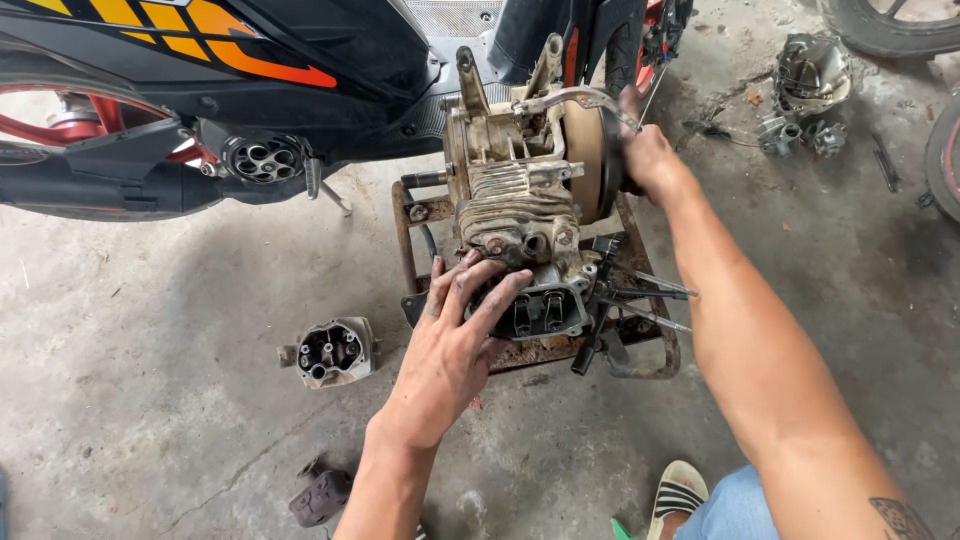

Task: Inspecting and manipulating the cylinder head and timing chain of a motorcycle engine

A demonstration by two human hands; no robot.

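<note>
A dirty motorcycle engine [515, 190] lies on a rusty metal stand [640, 355] on the concrete floor. My left hand [455, 340] rests with spread, greasy fingers on the cylinder head [545, 305] at the engine's near end. My right hand [645, 155] reaches behind the round tan cover [585, 150] on the engine's right side, beside a bent metal lever [575, 98]; its fingers are partly hidden, so what they grip is unclear.
A black and orange motorcycle [200, 60] stands at the back left. A loose metal engine cover [332, 352] and a small dark part [320, 495] lie on the floor at left. Carburettor parts [805, 100] and a tyre [890, 25] sit at the back right. Tools [640, 295] lie on the stand.
</note>
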